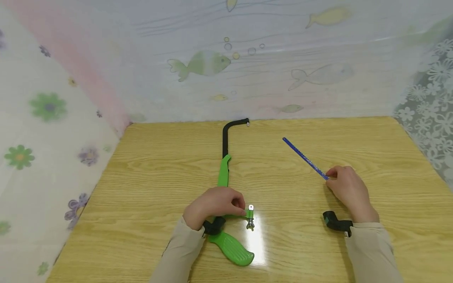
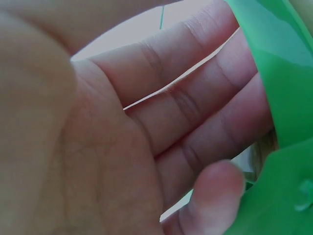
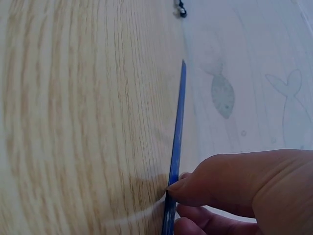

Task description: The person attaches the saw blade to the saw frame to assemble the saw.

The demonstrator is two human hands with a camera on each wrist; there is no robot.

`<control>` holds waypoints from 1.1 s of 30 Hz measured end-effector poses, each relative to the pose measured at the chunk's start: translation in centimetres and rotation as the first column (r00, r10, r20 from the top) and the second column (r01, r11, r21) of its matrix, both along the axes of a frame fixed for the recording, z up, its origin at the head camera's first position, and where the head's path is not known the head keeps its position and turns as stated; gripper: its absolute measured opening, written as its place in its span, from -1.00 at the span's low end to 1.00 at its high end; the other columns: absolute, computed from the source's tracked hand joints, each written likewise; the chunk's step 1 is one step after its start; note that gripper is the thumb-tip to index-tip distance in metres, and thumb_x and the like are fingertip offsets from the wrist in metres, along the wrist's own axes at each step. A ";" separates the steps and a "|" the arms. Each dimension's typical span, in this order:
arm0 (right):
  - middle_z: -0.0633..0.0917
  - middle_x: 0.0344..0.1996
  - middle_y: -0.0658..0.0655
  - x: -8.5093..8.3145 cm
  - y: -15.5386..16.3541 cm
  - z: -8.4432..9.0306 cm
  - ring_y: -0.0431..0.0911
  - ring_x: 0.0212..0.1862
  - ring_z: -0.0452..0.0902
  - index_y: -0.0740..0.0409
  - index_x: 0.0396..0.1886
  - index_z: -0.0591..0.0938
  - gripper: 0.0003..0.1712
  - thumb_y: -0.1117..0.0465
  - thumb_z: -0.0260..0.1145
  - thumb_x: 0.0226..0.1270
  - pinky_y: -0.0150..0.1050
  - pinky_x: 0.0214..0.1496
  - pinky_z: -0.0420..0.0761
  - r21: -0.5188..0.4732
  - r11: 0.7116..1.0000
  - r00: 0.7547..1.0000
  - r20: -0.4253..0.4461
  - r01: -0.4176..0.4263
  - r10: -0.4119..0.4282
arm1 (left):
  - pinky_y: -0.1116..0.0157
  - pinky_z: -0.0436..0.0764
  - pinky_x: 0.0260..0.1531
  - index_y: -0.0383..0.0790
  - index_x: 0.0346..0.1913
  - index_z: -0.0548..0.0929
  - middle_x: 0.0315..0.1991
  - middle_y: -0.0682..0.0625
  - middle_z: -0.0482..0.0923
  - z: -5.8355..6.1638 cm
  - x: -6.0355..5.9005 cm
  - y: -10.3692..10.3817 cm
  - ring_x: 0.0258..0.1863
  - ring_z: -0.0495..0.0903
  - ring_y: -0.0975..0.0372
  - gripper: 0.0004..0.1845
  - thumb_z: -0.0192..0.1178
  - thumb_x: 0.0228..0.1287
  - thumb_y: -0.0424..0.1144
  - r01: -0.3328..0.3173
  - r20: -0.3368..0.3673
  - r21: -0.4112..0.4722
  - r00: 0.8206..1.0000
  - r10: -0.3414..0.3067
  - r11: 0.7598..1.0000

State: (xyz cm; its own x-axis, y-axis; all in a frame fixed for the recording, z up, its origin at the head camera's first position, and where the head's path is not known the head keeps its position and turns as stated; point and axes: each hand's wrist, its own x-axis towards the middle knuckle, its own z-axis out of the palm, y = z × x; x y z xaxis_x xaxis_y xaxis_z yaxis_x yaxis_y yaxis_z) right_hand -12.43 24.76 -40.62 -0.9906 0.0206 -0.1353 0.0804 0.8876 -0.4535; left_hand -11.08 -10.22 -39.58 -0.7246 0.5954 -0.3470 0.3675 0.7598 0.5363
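Blade (image 1: 305, 158), thin blue strip lying flat on table (image 1: 141, 177) right of hacksaw frame (image 1: 225, 173), pinched at near end by right hand (image 1: 348, 188); left hand (image 1: 214, 204) grips frame near wing nut (image 1: 250, 224); blade likely light, springy, toothed, best held by ends.

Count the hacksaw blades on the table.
1. A blue hacksaw blade lies loose on the wooden table, right of the green hacksaw frame; the right hand pinches its near end. The frame holds no blade. None seem hidden.
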 end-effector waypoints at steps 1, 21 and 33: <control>0.49 -0.15 0.40 0.0 0.0 0.0 0.19 -0.16 0.41 0.36 -0.11 0.55 -0.68 0.30 0.16 0.12 0.06 -0.17 0.39 0.002 1.000 1.000 -0.002 -0.002 0.002 | 0.41 0.41 -0.43 0.19 -0.48 0.58 -0.51 0.32 0.49 0.0 0.0 0.0 -0.51 0.42 0.43 -0.88 0.25 0.10 0.06 -0.001 0.001 0.001 1.000 0.001 1.000; 0.60 -0.35 0.19 0.2 1.3 0.5 0.02 -0.34 0.43 0.27 -0.23 0.56 -0.72 0.13 0.21 0.24 -0.13 -0.31 0.36 -0.013 0.997 0.993 0.085 -0.081 0.081 | 0.40 0.40 -0.45 0.19 -0.48 0.58 -0.52 0.31 0.49 0.2 0.0 0.2 -0.52 0.42 0.42 -0.88 0.25 0.11 0.05 -0.003 -0.007 -0.006 1.000 0.003 1.000; 0.62 -0.31 0.14 0.0 0.2 0.0 -0.07 -0.36 0.44 0.21 -0.21 0.59 -0.69 0.04 0.19 0.30 -0.16 -0.31 0.40 -0.048 0.988 0.986 0.069 -0.147 0.150 | 0.41 0.39 -0.44 0.17 -0.47 0.57 -0.52 0.31 0.48 0.2 0.1 0.0 -0.51 0.41 0.43 -0.88 0.26 0.11 0.03 0.001 -0.004 -0.006 1.000 -0.001 1.000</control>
State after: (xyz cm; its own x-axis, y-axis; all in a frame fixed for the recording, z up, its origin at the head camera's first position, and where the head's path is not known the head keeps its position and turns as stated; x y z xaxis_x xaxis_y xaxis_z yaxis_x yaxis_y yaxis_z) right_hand -12.44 24.93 -40.59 -0.9698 -0.1337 -0.2039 -0.0173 0.8720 -0.4891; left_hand -10.94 -10.20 -39.37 -0.7254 0.5942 -0.3474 0.3706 0.7624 0.5304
